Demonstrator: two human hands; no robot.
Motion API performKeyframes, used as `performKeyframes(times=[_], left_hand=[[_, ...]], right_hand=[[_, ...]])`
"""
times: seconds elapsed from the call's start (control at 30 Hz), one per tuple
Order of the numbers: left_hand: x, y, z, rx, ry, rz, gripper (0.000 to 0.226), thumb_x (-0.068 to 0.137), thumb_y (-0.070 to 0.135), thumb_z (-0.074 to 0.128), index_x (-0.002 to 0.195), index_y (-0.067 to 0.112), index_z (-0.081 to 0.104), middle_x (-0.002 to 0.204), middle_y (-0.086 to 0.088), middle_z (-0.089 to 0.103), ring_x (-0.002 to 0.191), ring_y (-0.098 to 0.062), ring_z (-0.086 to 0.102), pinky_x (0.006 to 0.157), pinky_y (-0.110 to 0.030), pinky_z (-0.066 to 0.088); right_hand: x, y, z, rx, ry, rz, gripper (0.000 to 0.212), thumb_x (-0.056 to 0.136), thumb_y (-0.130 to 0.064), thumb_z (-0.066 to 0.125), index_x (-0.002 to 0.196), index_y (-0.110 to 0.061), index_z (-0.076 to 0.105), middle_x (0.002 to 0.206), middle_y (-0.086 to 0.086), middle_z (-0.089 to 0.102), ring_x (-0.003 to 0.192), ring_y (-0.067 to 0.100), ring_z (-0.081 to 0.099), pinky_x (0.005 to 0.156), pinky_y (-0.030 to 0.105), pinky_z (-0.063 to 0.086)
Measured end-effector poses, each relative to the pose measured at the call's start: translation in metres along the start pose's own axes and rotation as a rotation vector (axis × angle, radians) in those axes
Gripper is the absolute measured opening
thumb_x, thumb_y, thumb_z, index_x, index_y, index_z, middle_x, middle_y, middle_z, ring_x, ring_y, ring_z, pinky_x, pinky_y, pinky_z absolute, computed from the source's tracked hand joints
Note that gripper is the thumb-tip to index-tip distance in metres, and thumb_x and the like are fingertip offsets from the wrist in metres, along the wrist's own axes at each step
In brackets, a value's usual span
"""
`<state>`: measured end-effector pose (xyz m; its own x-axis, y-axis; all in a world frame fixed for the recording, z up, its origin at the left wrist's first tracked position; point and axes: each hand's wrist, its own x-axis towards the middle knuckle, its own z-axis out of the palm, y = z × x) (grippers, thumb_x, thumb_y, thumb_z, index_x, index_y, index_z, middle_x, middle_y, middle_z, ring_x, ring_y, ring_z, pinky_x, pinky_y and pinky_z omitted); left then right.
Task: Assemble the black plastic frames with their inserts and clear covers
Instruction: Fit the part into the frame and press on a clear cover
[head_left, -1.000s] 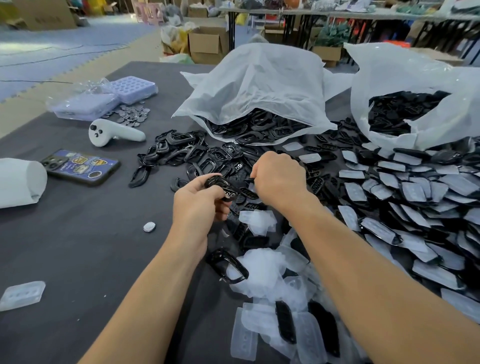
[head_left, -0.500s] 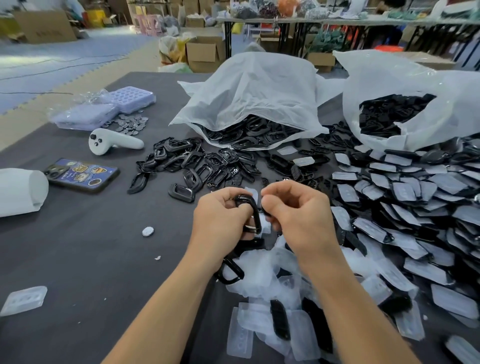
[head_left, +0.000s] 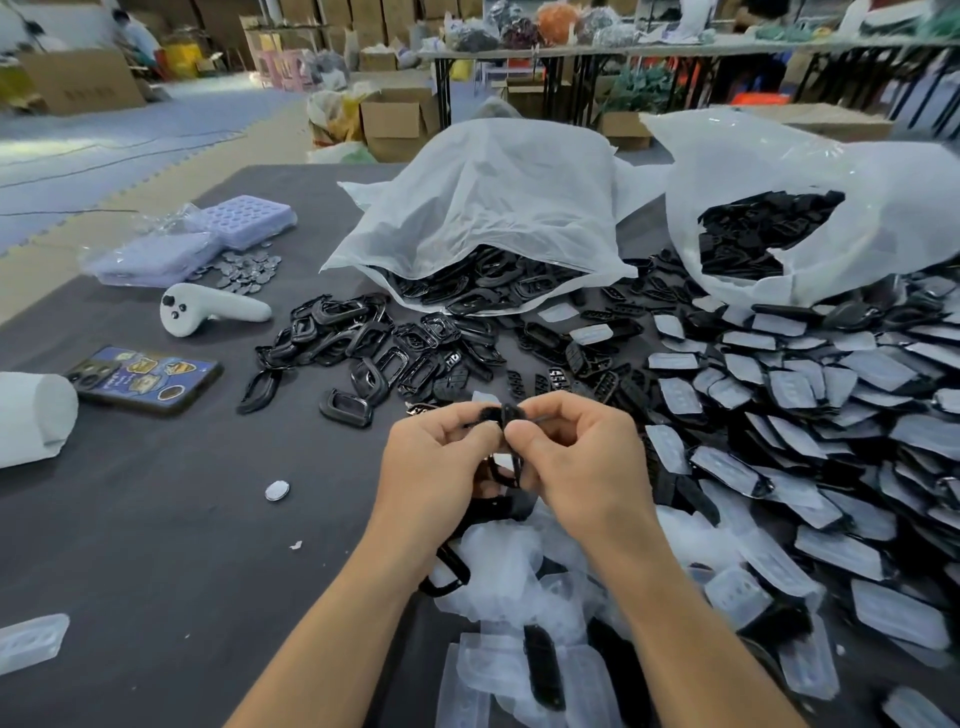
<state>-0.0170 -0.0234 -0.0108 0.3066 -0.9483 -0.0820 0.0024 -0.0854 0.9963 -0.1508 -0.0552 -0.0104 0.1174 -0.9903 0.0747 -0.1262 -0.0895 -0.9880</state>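
Note:
My left hand (head_left: 434, 467) and my right hand (head_left: 576, 462) meet at the table's centre, both pinching one black plastic frame (head_left: 506, 418) held edge-on between thumbs and fingers; most of it is hidden by my fingers. Loose black frames (head_left: 363, 358) lie scattered just beyond my hands. Clear covers (head_left: 509, 571) are heaped under my wrists. Many covered black pieces (head_left: 810, 426) spread in rows to the right.
Two white plastic bags of black parts (head_left: 488, 218) (head_left: 779, 208) stand at the back. On the left lie a phone (head_left: 145, 379), a white controller (head_left: 208, 309), a white roll (head_left: 31, 415), purple trays (head_left: 244, 221) and small metal discs (head_left: 249, 267).
My right hand came back from the pile of black parts to my left hand. Both hands moved nearer to me and now grip the frame together.

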Motion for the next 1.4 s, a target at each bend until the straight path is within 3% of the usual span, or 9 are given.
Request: performKeyframes(times=[0.13, 0.23, 0.33, 0.57, 0.77, 0.93, 1.03, 1.2, 1.4], left_hand=[[-0.001, 0.002, 0.000, -0.050, -0.014, -0.023, 0.034, 0.101, 0.002, 0.059, 0.097, 0.025, 0.084, 0.086, -0.009, 0.080, 0.074, -0.027, 0.078, 0.061, -0.032, 0.062], [-0.002, 0.002, -0.002, -0.096, 0.034, -0.056, 0.023, 0.100, 0.003, 0.063, 0.104, 0.017, 0.082, 0.083, -0.006, 0.080, 0.069, -0.019, 0.074, 0.060, -0.025, 0.058], [-0.006, 0.002, -0.005, -0.164, 0.075, -0.070, 0.019, 0.097, 0.004, 0.068, 0.097, 0.017, 0.082, 0.084, -0.009, 0.080, 0.068, -0.018, 0.075, 0.058, -0.022, 0.057], [-0.007, 0.005, -0.008, -0.279, 0.082, -0.093, 0.033, 0.098, 0.005, 0.069, 0.081, 0.028, 0.085, 0.088, -0.009, 0.081, 0.076, -0.017, 0.079, 0.056, -0.020, 0.057], [-0.005, 0.003, -0.008, -0.323, 0.050, -0.096, 0.039, 0.097, -0.003, 0.066, 0.078, 0.026, 0.085, 0.090, -0.010, 0.082, 0.076, -0.017, 0.079, 0.058, -0.021, 0.059], [-0.004, -0.001, -0.006, -0.296, 0.082, -0.079, 0.017, 0.095, 0.000, 0.069, 0.101, 0.013, 0.079, 0.092, -0.009, 0.082, 0.079, -0.017, 0.078, 0.065, -0.023, 0.061], [-0.003, -0.001, -0.006, -0.320, 0.083, -0.076, 0.018, 0.095, 0.000, 0.069, 0.110, 0.008, 0.074, 0.093, -0.010, 0.082, 0.081, -0.018, 0.078, 0.063, -0.022, 0.060], [-0.003, -0.001, -0.004, -0.369, 0.066, -0.077, 0.019, 0.095, -0.001, 0.068, 0.113, 0.007, 0.073, 0.094, -0.011, 0.081, 0.080, -0.016, 0.079, 0.061, -0.021, 0.059], [0.001, -0.003, -0.010, -0.326, 0.099, -0.080, 0.018, 0.096, 0.000, 0.069, 0.111, 0.010, 0.072, 0.089, -0.008, 0.082, 0.075, -0.015, 0.077, 0.064, -0.021, 0.060]], right_hand=[[0.001, 0.001, -0.003, 0.003, -0.016, -0.016, 0.023, 0.088, -0.003, 0.073, 0.085, -0.026, 0.078, 0.075, -0.006, 0.077, 0.064, 0.009, 0.070, 0.058, 0.019, 0.053], [0.002, 0.000, -0.006, 0.102, -0.026, 0.028, 0.027, 0.086, 0.001, 0.073, 0.085, -0.024, 0.079, 0.070, -0.001, 0.075, 0.056, 0.009, 0.064, 0.053, 0.020, 0.050], [0.002, -0.002, -0.009, 0.231, -0.032, 0.085, 0.016, 0.085, 0.000, 0.077, 0.087, -0.016, 0.076, 0.065, 0.009, 0.072, 0.048, 0.013, 0.058, 0.046, 0.021, 0.047], [0.000, -0.003, -0.004, 0.275, -0.058, 0.091, 0.015, 0.084, 0.002, 0.078, 0.079, -0.013, 0.077, 0.064, 0.011, 0.072, 0.047, 0.016, 0.058, 0.043, 0.023, 0.047], [-0.001, -0.001, -0.005, 0.081, 0.109, 0.043, 0.023, 0.085, -0.016, 0.080, 0.079, -0.038, 0.081, 0.069, -0.007, 0.076, 0.064, 0.008, 0.069, 0.062, 0.016, 0.052], [-0.006, -0.005, -0.004, 0.003, 0.143, -0.028, 0.027, 0.084, -0.017, 0.080, 0.079, -0.043, 0.079, 0.070, -0.013, 0.075, 0.068, 0.005, 0.071, 0.065, 0.018, 0.054], [-0.009, -0.005, 0.000, -0.052, 0.177, -0.061, 0.016, 0.082, -0.018, 0.083, 0.079, -0.033, 0.079, 0.068, -0.013, 0.074, 0.062, 0.005, 0.068, 0.059, 0.015, 0.051], [-0.011, -0.004, 0.004, -0.137, 0.198, -0.109, 0.015, 0.082, -0.017, 0.083, 0.074, -0.029, 0.077, 0.063, -0.015, 0.071, 0.056, 0.003, 0.065, 0.055, 0.012, 0.047], [-0.004, -0.005, -0.011, -0.040, 0.172, -0.038, 0.026, 0.087, -0.010, 0.075, 0.077, -0.034, 0.076, 0.063, -0.005, 0.071, 0.053, 0.007, 0.063, 0.051, 0.017, 0.046]])
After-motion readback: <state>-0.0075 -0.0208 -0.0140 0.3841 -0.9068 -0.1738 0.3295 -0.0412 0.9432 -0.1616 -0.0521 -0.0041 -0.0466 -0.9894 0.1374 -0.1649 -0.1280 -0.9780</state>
